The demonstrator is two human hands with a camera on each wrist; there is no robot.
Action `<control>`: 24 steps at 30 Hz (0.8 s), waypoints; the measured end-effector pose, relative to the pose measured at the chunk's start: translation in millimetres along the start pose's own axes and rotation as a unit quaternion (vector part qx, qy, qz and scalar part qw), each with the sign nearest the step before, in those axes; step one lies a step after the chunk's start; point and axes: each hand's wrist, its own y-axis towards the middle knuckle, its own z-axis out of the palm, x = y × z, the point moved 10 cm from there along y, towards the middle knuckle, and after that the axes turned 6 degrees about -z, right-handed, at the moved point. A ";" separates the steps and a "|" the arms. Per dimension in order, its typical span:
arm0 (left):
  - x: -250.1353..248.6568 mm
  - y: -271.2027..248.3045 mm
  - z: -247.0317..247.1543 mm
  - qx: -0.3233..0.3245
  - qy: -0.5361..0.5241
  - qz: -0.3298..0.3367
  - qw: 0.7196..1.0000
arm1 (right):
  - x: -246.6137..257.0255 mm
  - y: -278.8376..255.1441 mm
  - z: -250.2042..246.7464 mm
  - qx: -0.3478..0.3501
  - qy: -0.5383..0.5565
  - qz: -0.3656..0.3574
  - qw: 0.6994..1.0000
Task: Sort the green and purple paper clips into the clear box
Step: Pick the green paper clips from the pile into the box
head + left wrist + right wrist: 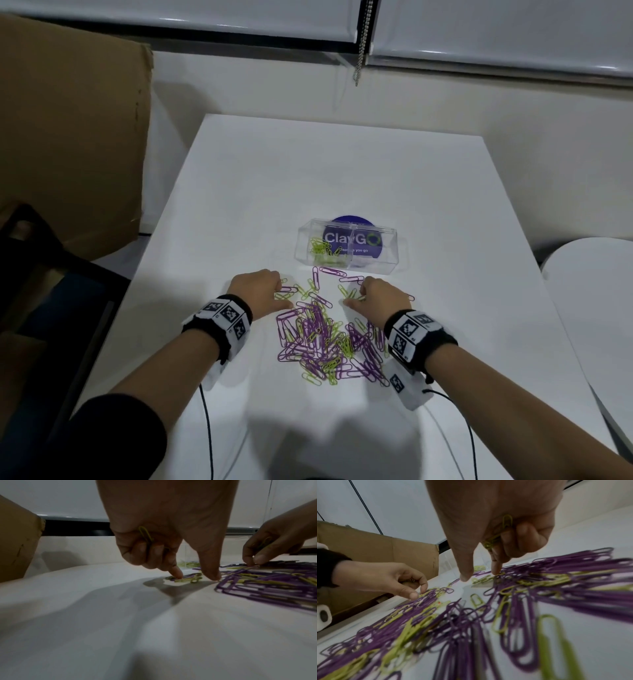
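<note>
A heap of green and purple paper clips (pixel 325 339) lies on the white table (pixel 239 192). Behind it stands the clear box (pixel 346 246), with green clips in its left compartment. My left hand (pixel 270 291) is at the heap's far left edge. Its curled fingers hold green clips (pixel 145 534) against the palm, while forefinger and thumb press down on a green clip (pixel 187 580). My right hand (pixel 373 294) is at the far right edge. It too keeps green clips (pixel 502 530) in its curled fingers, with thumb and forefinger down on a green clip (pixel 483 579).
A purple round sticker (pixel 352 222) shows under the box. A large cardboard box (pixel 68 137) stands left of the table, and a dark chair (pixel 41 274) sits below it. A second white table (pixel 596 301) lies to the right. Cables (pixel 205 428) trail from both wrists.
</note>
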 end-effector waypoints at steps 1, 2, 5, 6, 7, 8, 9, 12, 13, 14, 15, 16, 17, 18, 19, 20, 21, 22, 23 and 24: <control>-2.1 0.1 0.9 -0.002 -0.006 -0.002 1.000 | 2.8 1.8 1.8 0.001 -0.010 -0.003 1.000; -3.5 0.1 1.9 -0.002 -0.013 -0.006 1.000 | 5.7 3.1 2.9 0.001 -0.015 -0.008 1.000; -4.0 1.2 3.9 0.005 -0.044 -0.021 0.999 | 10.3 4.2 1.5 0.000 0.000 -0.028 1.000; -3.4 1.8 4.5 0.006 -0.052 -0.025 0.998 | 10.1 4.0 -0.1 0.001 0.008 -0.037 0.999; -3.0 2.4 5.1 0.009 -0.058 -0.026 0.998 | 9.3 3.9 -2.2 0.004 0.009 -0.048 0.999; -2.8 3.1 6.1 0.012 -0.062 -0.026 0.998 | 8.1 3.8 -3.5 0.013 0.001 -0.061 0.998; -2.9 3.7 7.4 0.016 -0.066 -0.025 0.997 | 6.7 3.7 -4.1 0.026 -0.015 -0.072 0.997; -3.4 4.8 9.3 0.023 -0.075 -0.020 0.997 | 2.2 5.0 -3.8 0.052 -0.051 -0.086 0.994; -3.8 4.7 8.7 0.019 -0.078 -0.018 0.997 | 2.3 5.5 -4.3 0.052 -0.051 -0.088 0.993; -3.9 4.0 7.3 0.010 -0.081 -0.015 0.997 | 3.4 6.0 -4.3 0.053 -0.052 -0.090 0.993; -3.3 3.0 5.1 -0.002 -0.083 -0.014 0.996 | 5.5 6.3 -3.8 0.055 -0.054 -0.094 0.993; -1.5 1.7 2.5 -0.014 -0.084 -0.018 0.996 | 8.0 6.5 -2.5 0.058 -0.058 -0.100 0.992; 1.3 0.5 -0.1 -0.024 -0.082 -0.026 0.996 | 11.1 6.9 -1.9 0.058 -0.063 -0.107 0.991; 4.8 -0.3 -2.0 -0.030 -0.072 -0.038 0.996 | 12.9 7.7 -2.0 0.051 -0.067 -0.109 0.990; 8.4 -0.7 -2.5 -0.029 -0.056 -0.050 0.997 | 13.2 9.1 -3.1 0.040 -0.068 -0.106 0.991; 11.4 -1.0 -2.7 -0.024 -0.036 -0.063 0.997 | 11.9 10.8 -5.3 0.026 -0.068 -0.096 0.993; 13.6 -1.6 -2.6 -0.018 -0.014 -0.074 0.997 | 9.8 12.3 -6.5 0.016 -0.069 -0.080 0.994; 14.2 -1.5 -1.8 -0.012 0.001 -0.081 0.997 | 6.8 13.6 -6.5 0.014 -0.072 -0.061 0.995; 13.2 -1.4 -0.6 -0.006 0.007 -0.082 0.997 | 4.5 14.4 -5.4 0.017 -0.074 -0.043 0.996; 12.1 -0.6 1.3 0.000 0.001 -0.084 0.996 | 2.4 14.6 -3.9 0.020 -0.072 -0.030 0.997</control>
